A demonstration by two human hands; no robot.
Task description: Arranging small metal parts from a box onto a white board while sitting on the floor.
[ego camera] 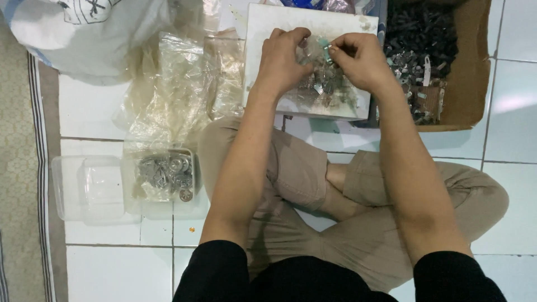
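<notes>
Both hands – left hand (281, 59), right hand (361, 59) – pinch a small metal clip (326, 49) between them above the white board (263, 22)

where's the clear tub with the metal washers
In the head view, the clear tub of washers sits on the tiled floor at the person's left, beside an empty clear tub, below the crumpled plastic bags.

1. White tiled floor (112, 268).
2. On it: white board (313, 22), cardboard box (470, 84), two clear plastic containers (89, 187), crumpled clear plastic bags (168, 89), patterned rug (22, 184).
</notes>
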